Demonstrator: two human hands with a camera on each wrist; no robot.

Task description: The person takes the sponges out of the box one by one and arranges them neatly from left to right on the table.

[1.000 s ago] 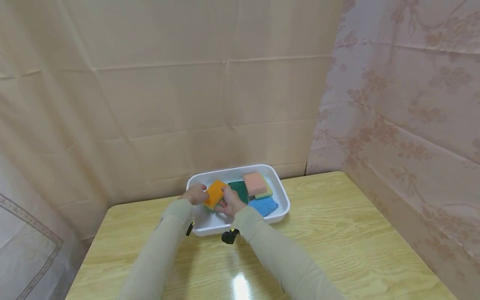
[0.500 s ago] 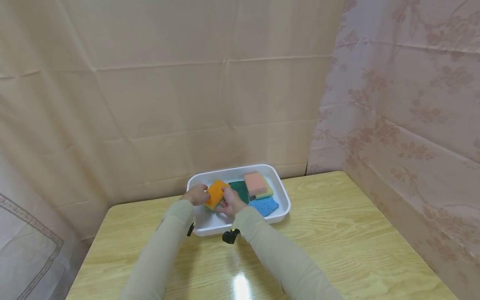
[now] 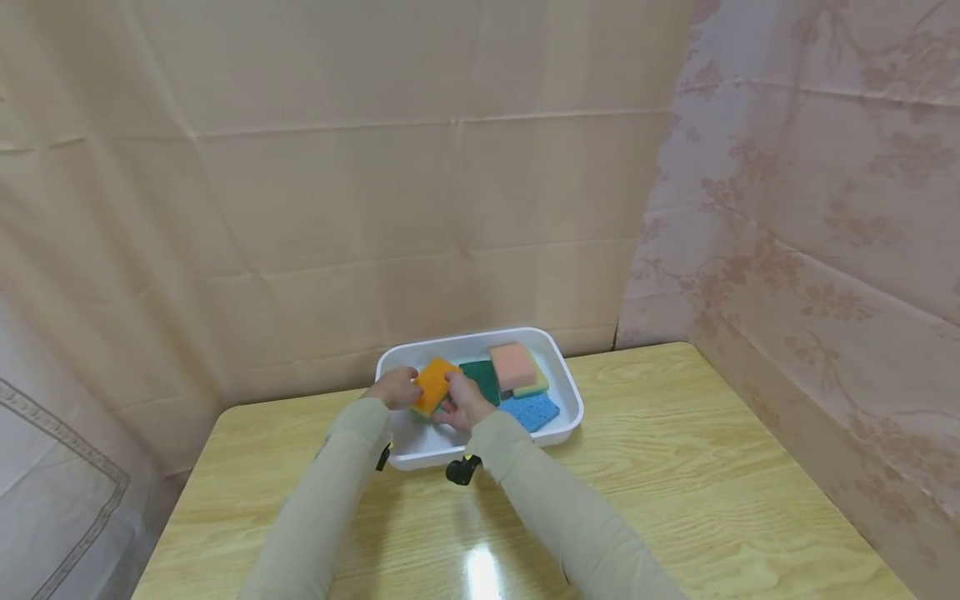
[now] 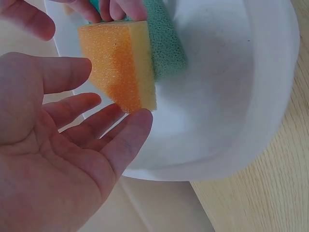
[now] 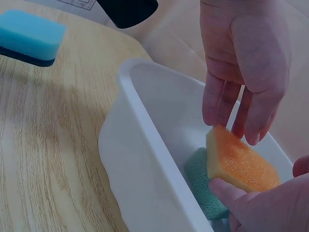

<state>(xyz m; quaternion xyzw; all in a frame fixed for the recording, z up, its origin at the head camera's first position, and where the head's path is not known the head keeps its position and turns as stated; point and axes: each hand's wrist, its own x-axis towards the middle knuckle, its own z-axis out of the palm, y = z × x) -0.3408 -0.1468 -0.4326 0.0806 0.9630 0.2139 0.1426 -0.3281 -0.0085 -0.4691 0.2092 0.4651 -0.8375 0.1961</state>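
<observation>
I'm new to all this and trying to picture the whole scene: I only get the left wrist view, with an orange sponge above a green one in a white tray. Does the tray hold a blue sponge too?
Observer: Yes. The head view shows a blue porous sponge in the near right part of the tray.
Visitor: And whose fingers are at the top of the orange sponge in my view?
Observer: They belong to the right hand of the same person; the head view shows both arms reaching in, in pale sleeves.
Visitor: What's beyond the table on the person's right?
Observer: A pinkish floral cloth, seen in the head view.
</observation>
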